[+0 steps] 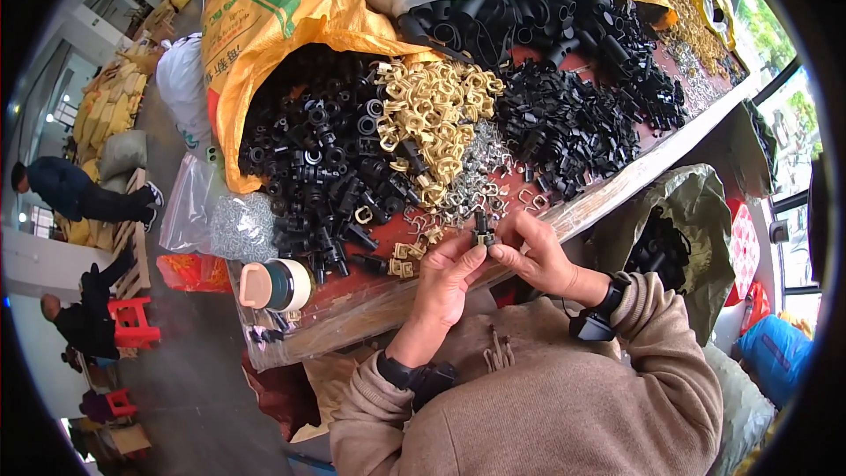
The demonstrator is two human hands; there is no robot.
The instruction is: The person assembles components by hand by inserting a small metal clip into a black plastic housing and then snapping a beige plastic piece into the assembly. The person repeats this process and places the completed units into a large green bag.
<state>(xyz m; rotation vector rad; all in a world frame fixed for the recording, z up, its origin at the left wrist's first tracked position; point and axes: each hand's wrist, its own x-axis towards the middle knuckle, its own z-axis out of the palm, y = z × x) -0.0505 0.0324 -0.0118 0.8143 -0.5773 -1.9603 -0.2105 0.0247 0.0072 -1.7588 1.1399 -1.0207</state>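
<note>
Over the table's near edge, my left hand [443, 280] pinches a small black plastic fitting [481, 229] between thumb and fingers. The fitting points upward, and a tan bit seems to show on it. From the other side, my right hand [542, 257] closes thumb and forefinger at the fitting's lower end. Fingertips partly hide what is there. Just beyond the hands lie a heap of shiny metal clips [476, 178] and a heap of tan plastic clips [436, 115]. Black pipe fittings [322, 145] are piled to the left, and small black plastic pieces [573, 123] to the right.
The reddish table [339, 295] has a wrapped edge. A lidded cup [286, 286] stands at its left corner beside a clear bag of metal pieces [242, 226]. An orange sack [264, 26] spills fittings; an open sack [696, 211] stands right. Two people sit or stand far left.
</note>
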